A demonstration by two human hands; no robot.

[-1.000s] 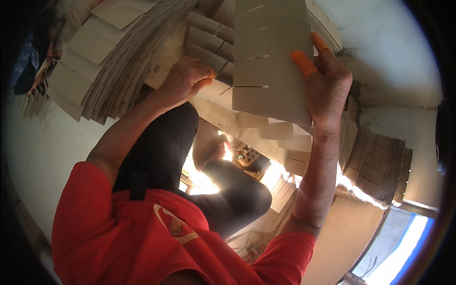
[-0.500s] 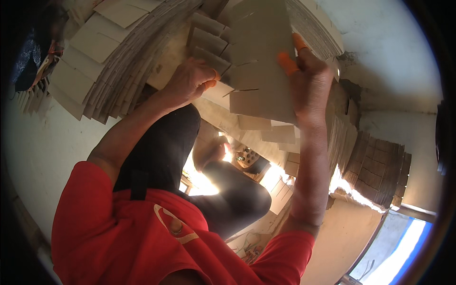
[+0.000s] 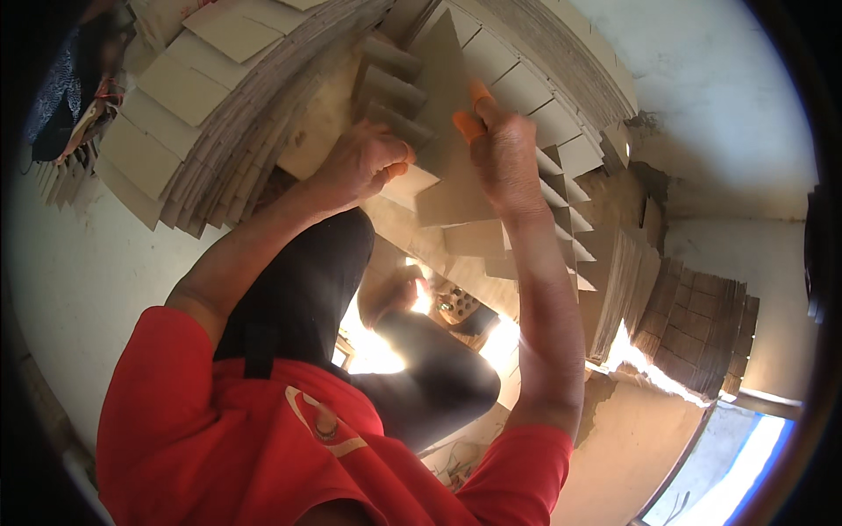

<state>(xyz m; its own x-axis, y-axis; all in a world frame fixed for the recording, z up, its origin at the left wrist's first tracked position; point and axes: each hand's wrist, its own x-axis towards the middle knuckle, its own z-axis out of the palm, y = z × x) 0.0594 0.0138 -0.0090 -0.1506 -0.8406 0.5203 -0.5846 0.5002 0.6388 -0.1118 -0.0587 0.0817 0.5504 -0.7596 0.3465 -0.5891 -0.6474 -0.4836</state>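
My left hand (image 3: 358,165) is closed, its orange-covered thumb and finger pinched together at the end of a cardboard cross piece (image 3: 410,188). Several more short cross pieces (image 3: 390,92) stand in a row just beyond it. My right hand (image 3: 506,158), also with orange finger covers, grips the right edge of a long cardboard strip (image 3: 445,114). The strip stands tilted against the ends of the cross pieces, its slots hard to see at this angle. The palm side of both hands is hidden.
A tall leaning stack of slotted cardboard (image 3: 219,114) stands at the left, another (image 3: 517,74) at the far right. An interlocked cardboard grid (image 3: 566,219) sits beyond my right forearm. More bundled cardboard (image 3: 693,320) lies by the right wall. My bent legs (image 3: 430,359) are below.
My right hand has moved left, turning the long strip from face-on to a steeper angle. The cardboard stack and grid behind it now show. My left hand has barely moved.
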